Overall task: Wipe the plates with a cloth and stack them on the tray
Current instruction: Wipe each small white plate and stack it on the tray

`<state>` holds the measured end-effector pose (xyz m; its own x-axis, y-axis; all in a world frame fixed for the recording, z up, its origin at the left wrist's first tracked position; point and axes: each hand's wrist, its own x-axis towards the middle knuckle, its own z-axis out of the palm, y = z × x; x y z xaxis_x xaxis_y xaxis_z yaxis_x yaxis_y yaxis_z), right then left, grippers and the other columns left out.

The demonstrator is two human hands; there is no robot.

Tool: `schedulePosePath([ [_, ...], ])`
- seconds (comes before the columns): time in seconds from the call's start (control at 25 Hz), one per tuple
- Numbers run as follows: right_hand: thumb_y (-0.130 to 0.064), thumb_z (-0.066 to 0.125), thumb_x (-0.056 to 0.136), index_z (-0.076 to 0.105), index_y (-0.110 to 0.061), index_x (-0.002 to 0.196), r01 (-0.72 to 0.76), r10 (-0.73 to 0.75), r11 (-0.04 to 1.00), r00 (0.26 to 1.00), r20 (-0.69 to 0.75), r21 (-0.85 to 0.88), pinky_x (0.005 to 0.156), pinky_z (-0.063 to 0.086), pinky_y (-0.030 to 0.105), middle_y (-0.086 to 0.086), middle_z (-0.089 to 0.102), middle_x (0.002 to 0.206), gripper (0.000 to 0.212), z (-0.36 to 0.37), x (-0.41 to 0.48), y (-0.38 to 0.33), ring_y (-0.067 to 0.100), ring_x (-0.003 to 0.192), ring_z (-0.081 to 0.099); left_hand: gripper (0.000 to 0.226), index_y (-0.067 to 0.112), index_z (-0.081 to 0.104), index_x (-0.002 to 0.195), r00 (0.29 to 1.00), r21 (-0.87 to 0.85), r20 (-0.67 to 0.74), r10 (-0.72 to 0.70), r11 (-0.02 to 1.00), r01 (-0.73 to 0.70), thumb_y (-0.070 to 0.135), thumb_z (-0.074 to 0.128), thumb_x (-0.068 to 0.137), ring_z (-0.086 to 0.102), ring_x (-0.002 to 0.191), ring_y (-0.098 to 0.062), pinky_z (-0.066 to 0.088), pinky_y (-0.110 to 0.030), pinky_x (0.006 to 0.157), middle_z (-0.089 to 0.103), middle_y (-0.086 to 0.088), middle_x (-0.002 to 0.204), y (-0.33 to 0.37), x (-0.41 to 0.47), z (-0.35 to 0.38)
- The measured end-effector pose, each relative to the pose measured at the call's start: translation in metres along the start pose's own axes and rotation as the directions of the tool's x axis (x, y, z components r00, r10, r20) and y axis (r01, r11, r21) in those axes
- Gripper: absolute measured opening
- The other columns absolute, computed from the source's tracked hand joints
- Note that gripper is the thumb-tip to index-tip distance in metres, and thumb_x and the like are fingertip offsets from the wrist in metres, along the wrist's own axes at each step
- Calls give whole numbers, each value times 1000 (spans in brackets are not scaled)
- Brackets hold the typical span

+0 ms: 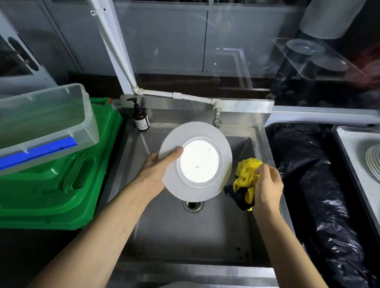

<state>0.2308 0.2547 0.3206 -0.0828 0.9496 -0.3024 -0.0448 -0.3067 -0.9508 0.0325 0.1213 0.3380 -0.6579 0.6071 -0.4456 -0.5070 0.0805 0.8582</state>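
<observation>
A white plate [197, 161] is held over the steel sink [181, 229], its underside with the foot ring facing me. My left hand [158, 166] grips its left rim, thumb on the face I see, fingers hidden behind. My right hand [267, 185] clutches a bunched yellow and black cloth [246, 178] just right of the plate, close to its right rim. At the far right a stack of white plates [378, 163] lies on a tray [352, 145].
A brown soap pump bottle [140, 117] stands at the sink's back left corner, a tap [217, 119] behind the plate. A green bin [60, 182] with a clear plastic box [41, 121] on it is at left. A black plastic bag [312, 180] lies between sink and tray.
</observation>
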Motion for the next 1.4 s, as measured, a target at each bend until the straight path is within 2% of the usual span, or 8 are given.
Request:
schedulePosePath([
  [0.12, -26, 64, 79, 65, -23, 116, 188, -185, 972, 982, 31, -138, 70, 56, 36, 8, 74, 99, 38, 12, 1, -13, 20, 83, 71, 10, 16, 73, 90, 999, 53, 7, 40, 998, -40, 23, 76, 85, 71, 83, -18, 56, -33, 81, 77, 0, 87, 1, -5, 8],
  [0.4, -30, 68, 89, 63, -28, 132, 622, -539, 729, 779, 321, -284, 101, 44, 20, -5, 61, 126, 43, 44, -9, -23, 4, 118, 57, 43, 2, 69, 96, 977, 178, 94, 190, 963, -204, 44, 73, 87, 53, 84, -12, 39, -30, 78, 58, -2, 86, -1, -6, 16],
  [0.6, -37, 69, 95, 50, -32, 143, 599, -467, 763, 770, 435, -241, 100, 47, 26, -7, 57, 132, 51, 53, -5, -6, 4, 121, 55, 74, 1, 61, 91, 959, 282, 87, 269, 917, -282, 73, 64, 74, 42, 81, -13, 29, -34, 77, 45, -2, 83, 7, -4, 18],
  [0.84, -24, 69, 91, 57, -29, 137, 563, -456, 801, 796, 399, -206, 97, 49, 24, -14, 65, 125, 47, 68, -2, -11, -3, 113, 59, 21, 38, 77, 88, 976, 265, 64, 207, 940, -217, 51, 61, 93, 65, 103, -11, 46, -32, 100, 75, 14, 99, 8, 1, 18],
  [1.12, -28, 60, 84, 62, -17, 135, 780, -579, 621, 521, 627, -76, 108, 41, 28, -3, 62, 135, 52, 67, -43, 12, 13, 128, 54, 30, 30, 75, 84, 979, 224, 11, 203, 954, -201, 32, 52, 103, 69, 95, -14, 53, -30, 86, 77, 13, 85, 12, -4, 28],
  [1.2, -21, 64, 85, 62, -18, 134, 781, -583, 615, 540, 607, -103, 105, 42, 24, -7, 63, 131, 49, 70, -38, 5, 12, 123, 56, 30, 30, 78, 84, 977, 211, 26, 213, 954, -213, 34, 54, 101, 68, 100, -14, 51, -32, 92, 77, 8, 94, 8, -5, 24],
  [1.32, -15, 70, 88, 63, -29, 126, 624, -472, 754, 733, 490, -205, 87, 48, 15, -18, 68, 110, 40, 79, -22, -19, -2, 102, 62, 25, 27, 78, 88, 968, 236, 40, 250, 939, -252, 40, 59, 98, 63, 98, -11, 46, -30, 94, 76, 0, 105, 7, -7, 21],
  [1.4, -25, 69, 87, 63, -35, 124, 571, -430, 790, 776, 462, -223, 81, 49, 13, -21, 69, 103, 39, 83, -25, -23, -6, 96, 62, 26, 25, 77, 91, 963, 245, 61, 263, 931, -270, 42, 59, 98, 64, 98, -13, 47, -31, 95, 76, -2, 104, 8, -7, 23],
])
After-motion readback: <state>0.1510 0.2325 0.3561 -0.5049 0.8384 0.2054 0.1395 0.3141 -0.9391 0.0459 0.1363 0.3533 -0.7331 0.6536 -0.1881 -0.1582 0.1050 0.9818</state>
